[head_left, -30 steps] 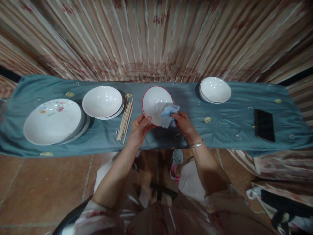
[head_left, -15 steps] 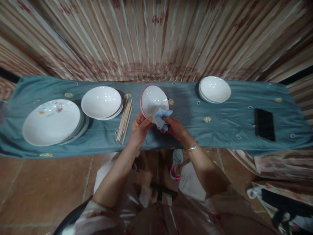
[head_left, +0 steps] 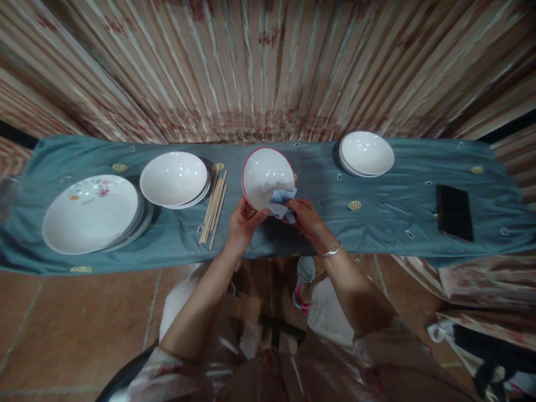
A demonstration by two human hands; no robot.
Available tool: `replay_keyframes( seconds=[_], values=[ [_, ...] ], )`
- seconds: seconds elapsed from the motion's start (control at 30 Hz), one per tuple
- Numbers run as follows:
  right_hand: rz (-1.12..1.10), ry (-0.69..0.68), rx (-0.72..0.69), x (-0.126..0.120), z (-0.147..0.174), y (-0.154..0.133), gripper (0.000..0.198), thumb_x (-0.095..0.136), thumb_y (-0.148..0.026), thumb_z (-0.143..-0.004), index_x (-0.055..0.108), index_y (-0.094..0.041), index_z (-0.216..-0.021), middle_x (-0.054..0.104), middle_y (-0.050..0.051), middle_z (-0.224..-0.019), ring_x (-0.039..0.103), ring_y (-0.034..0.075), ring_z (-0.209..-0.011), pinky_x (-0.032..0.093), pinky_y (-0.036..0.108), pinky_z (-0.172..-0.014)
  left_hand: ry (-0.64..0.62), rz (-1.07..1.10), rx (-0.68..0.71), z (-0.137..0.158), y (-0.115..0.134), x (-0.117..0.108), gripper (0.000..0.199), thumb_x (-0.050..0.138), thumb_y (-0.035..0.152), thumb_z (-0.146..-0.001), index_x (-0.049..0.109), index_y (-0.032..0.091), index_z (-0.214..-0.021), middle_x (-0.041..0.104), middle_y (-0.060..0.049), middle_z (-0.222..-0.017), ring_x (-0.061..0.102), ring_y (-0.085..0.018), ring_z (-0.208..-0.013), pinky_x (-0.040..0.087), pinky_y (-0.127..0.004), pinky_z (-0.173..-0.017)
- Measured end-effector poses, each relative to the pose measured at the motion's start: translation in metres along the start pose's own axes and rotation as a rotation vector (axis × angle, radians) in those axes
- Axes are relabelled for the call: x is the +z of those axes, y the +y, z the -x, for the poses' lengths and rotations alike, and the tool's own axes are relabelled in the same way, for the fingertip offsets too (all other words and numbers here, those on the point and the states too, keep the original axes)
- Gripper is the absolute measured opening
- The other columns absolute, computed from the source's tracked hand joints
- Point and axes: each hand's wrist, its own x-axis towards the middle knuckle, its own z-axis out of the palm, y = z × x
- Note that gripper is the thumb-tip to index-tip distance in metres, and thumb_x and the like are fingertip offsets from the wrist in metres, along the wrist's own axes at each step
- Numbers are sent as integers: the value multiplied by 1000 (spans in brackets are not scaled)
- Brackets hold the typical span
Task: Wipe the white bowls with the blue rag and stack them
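Note:
A white bowl with a red rim (head_left: 266,173) is tilted up at the middle of the table. My left hand (head_left: 245,224) grips its near left edge, thumb on the rim and the other fingers partly hidden behind it. In my right hand (head_left: 309,220) is a bunched light-blue cloth (head_left: 282,204), pressed against the bowl's near right rim. That hand's fingertips are partly covered by the cloth. Several wooden chopsticks (head_left: 215,209) lie to the left of my left hand.
Left of the chopsticks stand a stack of white bowls (head_left: 173,177) and a stack of flower-patterned plates (head_left: 90,218). Another bowl stack (head_left: 367,152) sits at the back right, and a black phone (head_left: 454,212) lies far right on the teal tablecloth (head_left: 397,218). A pleated curtain (head_left: 268,72) hangs behind.
The bowl has turned and shifted slightly right in my left hand, showing more of its inside. My right hand and the cloth have moved a little to the right along the rim.

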Motion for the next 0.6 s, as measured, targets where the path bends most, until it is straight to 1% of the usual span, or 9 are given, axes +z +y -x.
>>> replay_keyframes(
  seconds=[0.07,0.13,0.17,0.2,0.23,0.3,0.4,0.5,0.6],
  values=[
    [31,21,-29,-4,-2,0,26,71,-41,-60,60,-19,-54,58,-3,-46,47,7,-40,38,20,-42,55,-145,110,1,-1,-5,100,88,57,-66,46,25,-151,51,-16,-157,49,-36,-144,51,-43,-110],
    [66,33,-47,-7,-4,-1,26,69,-43,-60,62,-19,-55,59,-2,-46,48,7,-41,37,20,-42,98,-359,251,4,1,-11,113,88,55,-68,28,30,-160,28,-15,-170,29,-35,-157,41,-47,-120],
    [82,38,-55,-9,-4,-2,26,69,-43,-60,62,-18,-55,59,-2,-47,49,8,-42,37,20,-43,103,-496,332,5,3,-14,115,88,53,-69,24,30,-162,21,-15,-173,21,-36,-159,34,-50,-124],
    [101,43,-63,-11,-5,-3,26,68,-43,-61,63,-18,-56,59,-2,-47,50,8,-43,37,20,-43,84,-637,417,7,5,-16,114,88,52,-69,25,30,-162,17,-15,-174,15,-38,-160,26,-55,-127],
    [121,48,-71,-13,-5,-4,27,69,-44,-62,63,-18,-57,59,-2,-47,50,8,-43,37,21,-43,53,-758,503,8,7,-18,109,88,50,-70,31,29,-160,16,-15,-174,10,-40,-161,20,-60,-128],
    [170,53,-90,-18,-4,-7,28,69,-45,-64,63,-19,-57,59,-2,-46,49,8,-43,36,21,-43,-19,-920,622,10,9,-20,85,86,40,-74,48,30,-150,20,-13,-173,7,-42,-161,11,-66,-127],
    [245,63,-120,-26,-3,-10,33,69,-48,-68,61,-19,-55,58,-3,-46,46,7,-44,34,20,-43,-65,-1015,674,11,8,-20,55,78,20,-80,66,31,-133,38,-11,-166,15,-41,-160,2,-70,-126],
    [300,69,-129,-32,-3,-11,37,70,-51,-68,60,-19,-53,57,-3,-46,47,7,-44,33,20,-44,-79,-1047,675,10,5,-19,36,70,11,-83,75,29,-114,54,-10,-155,25,-39,-158,-5,-72,-124],
    [349,42,-95,-36,-3,-11,36,71,-52,-67,62,-18,-56,59,-2,-47,50,8,-44,37,21,-44,-134,-1040,674,9,6,-17,18,67,13,-85,77,26,-94,64,-10,-144,33,-40,-154,-13,-76,-120]
  ],
)
